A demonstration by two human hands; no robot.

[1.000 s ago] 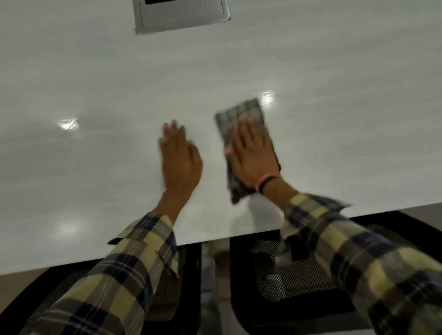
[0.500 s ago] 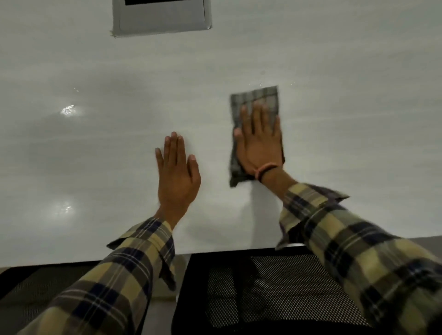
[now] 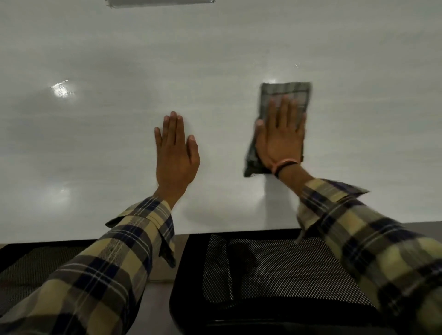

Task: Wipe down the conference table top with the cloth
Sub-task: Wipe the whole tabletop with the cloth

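The glossy white conference table top (image 3: pixel 239 47) fills the upper part of the head view. A folded grey checked cloth (image 3: pixel 285 92) lies flat on it at the right. My right hand (image 3: pixel 279 136) presses palm-down on the cloth, fingers spread, covering its near half. My left hand (image 3: pixel 175 153) rests flat on the bare table to the left of the cloth, fingers together, holding nothing. Both arms wear plaid sleeves.
A grey metal cable hatch (image 3: pixel 160 2) sits in the table at the top edge. The table's near edge runs across below my wrists. A black mesh chair (image 3: pixel 275 282) stands under it at the right, another (image 3: pixel 28 265) at the left.
My right hand has slid the cloth to the right across the table. My left hand stays flat in nearly the same spot. The view has shifted right and down.
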